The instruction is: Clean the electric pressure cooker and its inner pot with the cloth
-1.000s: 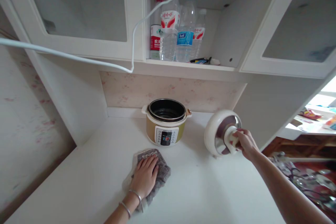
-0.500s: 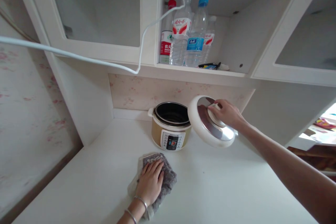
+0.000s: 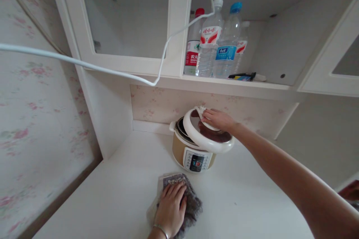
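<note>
The right hand's point(image 3: 217, 119) fingers curl around the handle of the white-rimmed lid point(image 3: 209, 132) — the handle sits inside their grip, and the lid spreads beneath and beyond them, tilted over the cooker point(image 3: 193, 153). The cooker's dark opening shows at the lid's left, and its control panel point(image 3: 197, 160) faces forward.

The left hand point(image 3: 171, 205) lies palm down, fingers extended and close together on the gray cloth point(image 3: 192, 209), which spreads out under them on the white counter point(image 3: 238, 201) in front of the cooker. Farther out — above the cooker — plastic bottles point(image 3: 210, 46) stand on the cabinet shelf point(image 3: 269, 84).
</note>
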Demonstrator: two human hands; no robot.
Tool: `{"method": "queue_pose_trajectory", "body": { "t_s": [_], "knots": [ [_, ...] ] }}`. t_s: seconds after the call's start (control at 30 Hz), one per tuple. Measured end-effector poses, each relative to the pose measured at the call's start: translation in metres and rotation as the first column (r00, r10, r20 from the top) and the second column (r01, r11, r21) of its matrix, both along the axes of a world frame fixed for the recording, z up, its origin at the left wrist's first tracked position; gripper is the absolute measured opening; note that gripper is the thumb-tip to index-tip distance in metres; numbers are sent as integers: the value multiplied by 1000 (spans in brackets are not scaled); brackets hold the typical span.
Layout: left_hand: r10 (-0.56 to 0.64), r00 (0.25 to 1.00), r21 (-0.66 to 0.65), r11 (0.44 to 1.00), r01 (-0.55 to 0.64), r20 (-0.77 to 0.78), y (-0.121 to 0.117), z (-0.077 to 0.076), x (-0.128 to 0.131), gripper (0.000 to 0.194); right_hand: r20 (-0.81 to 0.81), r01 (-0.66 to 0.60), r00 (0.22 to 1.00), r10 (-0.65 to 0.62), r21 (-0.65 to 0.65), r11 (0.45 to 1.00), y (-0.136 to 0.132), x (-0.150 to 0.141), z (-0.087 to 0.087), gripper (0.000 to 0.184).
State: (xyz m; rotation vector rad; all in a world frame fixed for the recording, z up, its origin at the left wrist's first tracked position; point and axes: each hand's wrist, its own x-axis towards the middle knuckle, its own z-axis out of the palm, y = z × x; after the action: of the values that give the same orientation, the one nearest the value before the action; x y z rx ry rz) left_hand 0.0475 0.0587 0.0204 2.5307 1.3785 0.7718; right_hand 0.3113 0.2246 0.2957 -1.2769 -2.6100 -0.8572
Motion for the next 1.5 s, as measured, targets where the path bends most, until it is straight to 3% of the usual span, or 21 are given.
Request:
{"method": "queue_pose_trajectory", "body": {
  "t_s": [0.23,0.4,0.53,0.73,1.0,1.3,1.43,1.5],
  "knots": [
    [-10,1000,3,1000,10,15,4,-7,-1,42,100,-222,968,229,-71,972,45,-15,-5,40],
    [3,1000,20,1000,-3,8,9,-14,1,43,100,-269,955,278,-88,959,60,-22,-15,38],
    [56,997,24,998,-57,44,11,-15,5,38,89,-218,970,227,-106,970,67,-25,-20,40],
    [71,995,-4,997,-71,72,9,-8,8,37,-44,-26,999,23,-79,997,69,-29,-25,48],
    [78,995,-9,997,-78,59,8,-8,8,37,-42,-34,999,31,-86,996,66,-35,-26,47],
    [43,999,-31,999,-42,30,4,3,4,37,-110,111,986,-124,-117,987,69,-37,-29,45],
    [35,992,-132,991,-19,124,2,2,5,38,-115,160,978,-172,-108,981,67,-39,-29,46],
    [67,965,-304,953,13,252,14,7,2,32,-121,158,978,-169,-98,983,65,-39,-29,47]
  ]
}}
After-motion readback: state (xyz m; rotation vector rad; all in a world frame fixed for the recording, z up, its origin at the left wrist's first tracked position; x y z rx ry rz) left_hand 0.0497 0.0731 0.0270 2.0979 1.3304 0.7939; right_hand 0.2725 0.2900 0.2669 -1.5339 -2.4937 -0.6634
